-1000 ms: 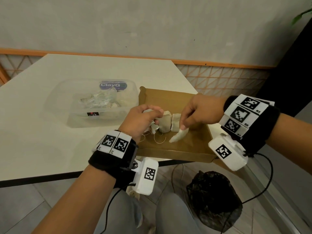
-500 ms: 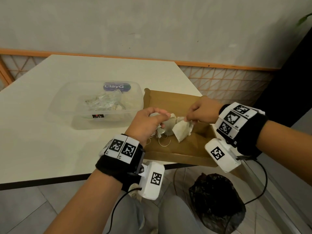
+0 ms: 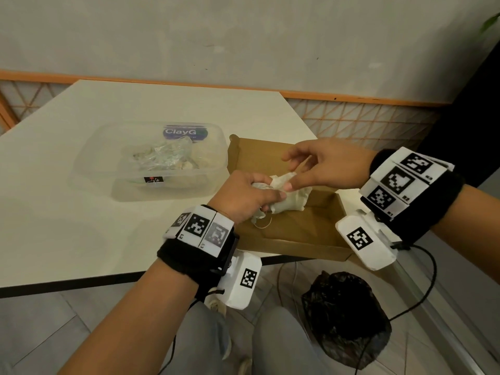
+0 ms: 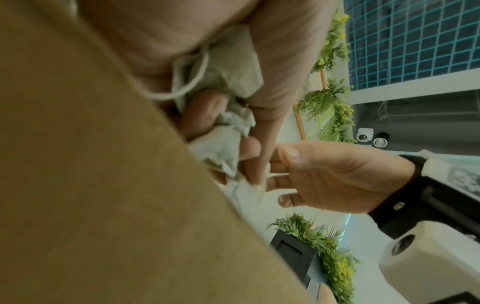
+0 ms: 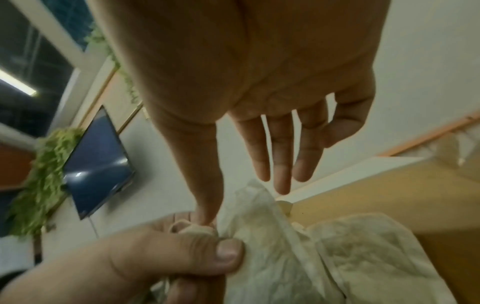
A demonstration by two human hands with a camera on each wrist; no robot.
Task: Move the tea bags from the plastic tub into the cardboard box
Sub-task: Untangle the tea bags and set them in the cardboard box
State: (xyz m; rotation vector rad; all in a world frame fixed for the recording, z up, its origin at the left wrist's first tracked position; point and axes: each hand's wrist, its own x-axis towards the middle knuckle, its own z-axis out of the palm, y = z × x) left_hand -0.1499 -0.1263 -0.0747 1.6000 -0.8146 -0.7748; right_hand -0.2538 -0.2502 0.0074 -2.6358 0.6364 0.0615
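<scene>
Over the open brown cardboard box my left hand grips a crumpled bunch of pale tea bags with loose strings hanging. My right hand meets it from the right, fingers straight, and its thumb touches the top of the bunch. The left wrist view shows the left hand curled round the tea bags above the box, with the right hand opposite. The right wrist view has the right hand spread above the tea bags, and the left hand's thumb presses them. The clear plastic tub stands left of the box.
The tub holds more tea bags under crinkled clear wrap. The box sits at the near right corner of the white table. A black bag and cables lie on the floor below, beside my knees.
Half a second ago my right hand pinched one tea bag, hanging beside the bunch. Now its fingers are straight and its thumb touches the bunch, which my left hand has held throughout.
</scene>
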